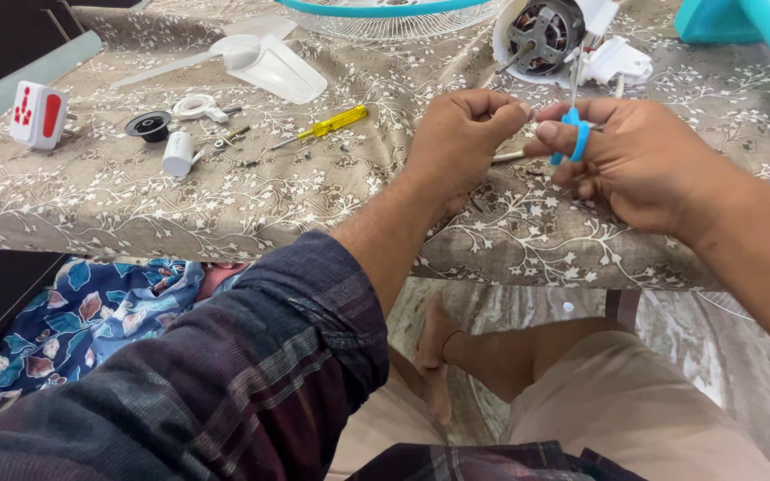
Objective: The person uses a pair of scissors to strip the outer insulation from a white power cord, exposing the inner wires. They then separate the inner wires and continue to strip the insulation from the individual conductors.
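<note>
My right hand (643,160) grips a pair of scissors with blue handles (575,134), their blades pointing up toward the fan motor (544,34). My left hand (461,134) is closed in a fist right beside it, pinching something thin, likely a wire, that I cannot make out. Both hands hover over the near edge of a table covered in a beige floral cloth (225,196). The motor sits in a white housing at the table's far side, just beyond the scissor tips.
On the cloth lie a yellow-handled screwdriver (327,127), a white fan blade (260,61), a black knob (149,126), small white parts (180,153) and a white-and-red plug box (37,114). A fan grille (385,13) and teal base (759,22) stand behind. My knees are below.
</note>
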